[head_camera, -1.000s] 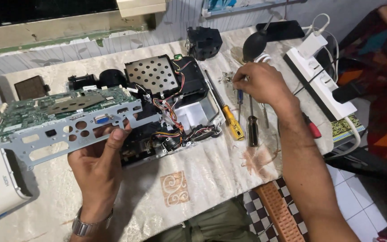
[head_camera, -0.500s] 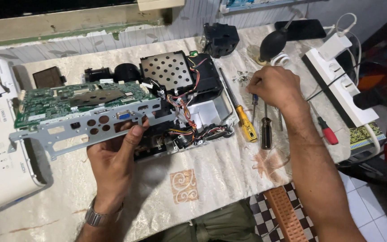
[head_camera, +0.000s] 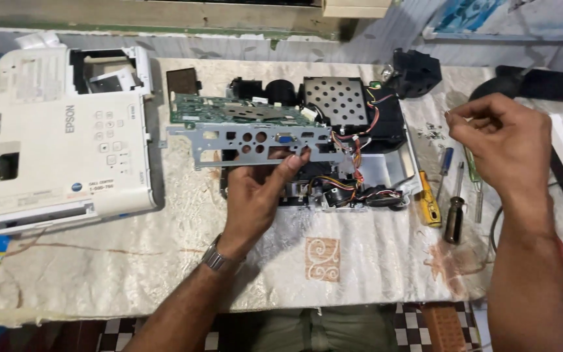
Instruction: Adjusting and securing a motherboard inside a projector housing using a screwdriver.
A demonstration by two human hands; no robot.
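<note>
**Circuit board lifted off an opened projector**

Over the middle of the cloth-covered table, the left hand holds a green circuit board by the grey metal port plate fixed along its near edge. The thumb presses the plate's front and the fingers curl up behind it, closed on the lower rim. Board and plate hang just above the opened projector chassis, still joined to it by coloured wires at the right end.

The assembly looks light and stiff, but fragile: the board face carries small parts, so the metal plate and bare edges seem the safest places to grip, and the wires would likely take little pull. Its long axis runs left to right across the table, with the plate's port cut-outs facing the person and the board lying nearly flat behind it.

The right hand hovers above the screwdrivers, fingertips pinched together; whether it grips something tiny cannot be told. A white projector cover lies well to the left.
</note>
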